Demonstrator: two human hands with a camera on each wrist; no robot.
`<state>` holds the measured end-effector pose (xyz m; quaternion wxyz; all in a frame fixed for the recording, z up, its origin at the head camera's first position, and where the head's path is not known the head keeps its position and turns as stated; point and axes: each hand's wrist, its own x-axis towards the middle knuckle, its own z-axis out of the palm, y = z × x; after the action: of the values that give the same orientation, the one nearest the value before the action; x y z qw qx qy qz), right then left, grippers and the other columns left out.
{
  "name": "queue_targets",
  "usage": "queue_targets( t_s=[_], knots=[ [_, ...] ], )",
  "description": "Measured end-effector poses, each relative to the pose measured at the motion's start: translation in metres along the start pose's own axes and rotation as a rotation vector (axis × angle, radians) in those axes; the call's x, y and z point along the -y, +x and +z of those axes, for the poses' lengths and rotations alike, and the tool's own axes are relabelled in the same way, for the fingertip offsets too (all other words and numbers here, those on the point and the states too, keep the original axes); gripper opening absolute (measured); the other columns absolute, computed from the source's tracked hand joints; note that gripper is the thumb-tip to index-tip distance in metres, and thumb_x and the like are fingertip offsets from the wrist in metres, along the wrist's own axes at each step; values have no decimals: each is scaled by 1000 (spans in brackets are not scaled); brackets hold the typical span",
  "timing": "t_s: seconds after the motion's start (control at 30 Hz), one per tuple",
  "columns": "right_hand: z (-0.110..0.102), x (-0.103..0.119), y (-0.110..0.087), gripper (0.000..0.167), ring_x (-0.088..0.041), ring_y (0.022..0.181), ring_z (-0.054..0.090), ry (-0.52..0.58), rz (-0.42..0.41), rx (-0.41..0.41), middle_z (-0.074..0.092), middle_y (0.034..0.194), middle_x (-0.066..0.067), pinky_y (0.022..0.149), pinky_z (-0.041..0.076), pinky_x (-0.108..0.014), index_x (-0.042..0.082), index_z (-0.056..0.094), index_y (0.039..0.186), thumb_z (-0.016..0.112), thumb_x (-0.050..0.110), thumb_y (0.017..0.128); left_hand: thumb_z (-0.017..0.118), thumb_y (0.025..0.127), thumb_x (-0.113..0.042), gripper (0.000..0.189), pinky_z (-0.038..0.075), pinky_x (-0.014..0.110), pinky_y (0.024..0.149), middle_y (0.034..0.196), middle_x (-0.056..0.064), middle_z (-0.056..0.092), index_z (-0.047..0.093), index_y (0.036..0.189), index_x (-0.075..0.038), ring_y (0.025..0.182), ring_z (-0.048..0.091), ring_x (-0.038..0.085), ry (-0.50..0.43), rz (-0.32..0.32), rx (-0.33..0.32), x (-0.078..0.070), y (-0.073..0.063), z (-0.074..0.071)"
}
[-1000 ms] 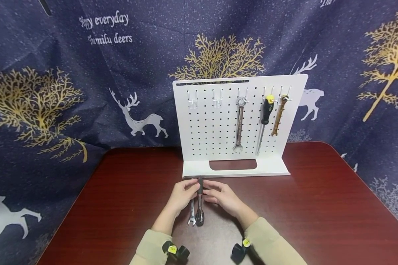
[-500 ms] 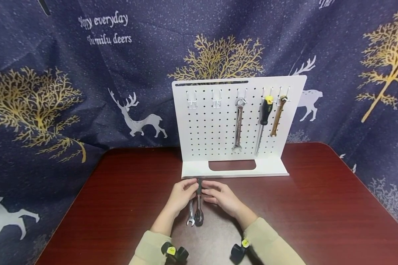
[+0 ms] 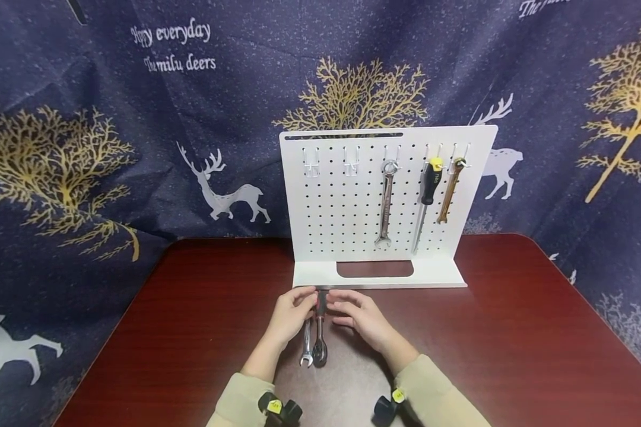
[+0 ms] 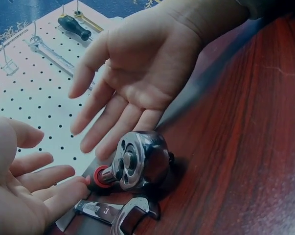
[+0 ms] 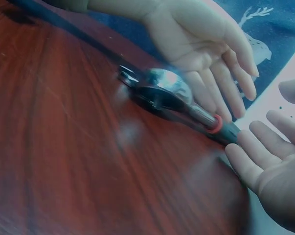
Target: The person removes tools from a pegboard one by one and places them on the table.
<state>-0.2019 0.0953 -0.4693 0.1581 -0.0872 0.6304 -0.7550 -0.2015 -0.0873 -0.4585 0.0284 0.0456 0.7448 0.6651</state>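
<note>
Your left hand (image 3: 290, 314) and right hand (image 3: 364, 320) flank the ratchet (image 3: 320, 352), fingers loosely apart; contact on the left, cannot tell. Ratchet lies on the desk (image 3: 491, 338), red-ringed handle toward the white pegboard (image 3: 347, 213). Small wrench (image 3: 307, 351) just beside it, to your left, jaw end nearest you.

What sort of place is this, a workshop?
Probably an indoor tabletop set up for handling tools, rather than a full workshop: a white pegboard with hanging tools, a ratchet and small wrench on a reddish table, and a deer-patterned cloth behind.
</note>
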Motion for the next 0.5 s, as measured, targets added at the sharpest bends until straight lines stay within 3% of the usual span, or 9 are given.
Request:
queue_targets(
  t_s=[0.23, 0.33, 0.37, 0.5],
  knots=[
    [-17, 7, -1, 49, -37, 120, 54, -30, -21, -55, 46, 135, -33, 96, 50, -46, -11, 42, 133, 55, 15, 94, 58, 94, -17, 37, 57, 40, 84, 112, 28, 64, 57, 122, 8, 102, 65, 37, 2, -4, -38, -9, 0, 1],
    [-25, 12, -1, 50, -38, 119, 54, -27, -36, -75, 44, 135, -35, 96, 49, -48, -13, 39, 134, 53, 14, 94, 56, 94, -13, 34, 55, 45, 86, 114, 29, 63, 57, 120, 9, 104, 63, 41, 9, 7, -35, -27, -4, 3],
    [-28, 15, -1, 50, -37, 119, 54, -24, -41, -83, 44, 135, -35, 96, 49, -48, -14, 39, 134, 53, 14, 94, 56, 94, -12, 33, 55, 46, 86, 113, 29, 64, 57, 120, 9, 103, 63, 42, 17, 8, -34, -35, -6, 4],
    [-39, 25, -1, 47, -29, 115, 59, -19, -49, -131, 45, 136, -34, 93, 52, -43, -11, 42, 133, 53, 14, 95, 58, 93, -14, 32, 57, 43, 82, 110, 27, 66, 60, 118, 7, 98, 66, 37, 52, 31, -33, -36, 2, 7]
  ],
)
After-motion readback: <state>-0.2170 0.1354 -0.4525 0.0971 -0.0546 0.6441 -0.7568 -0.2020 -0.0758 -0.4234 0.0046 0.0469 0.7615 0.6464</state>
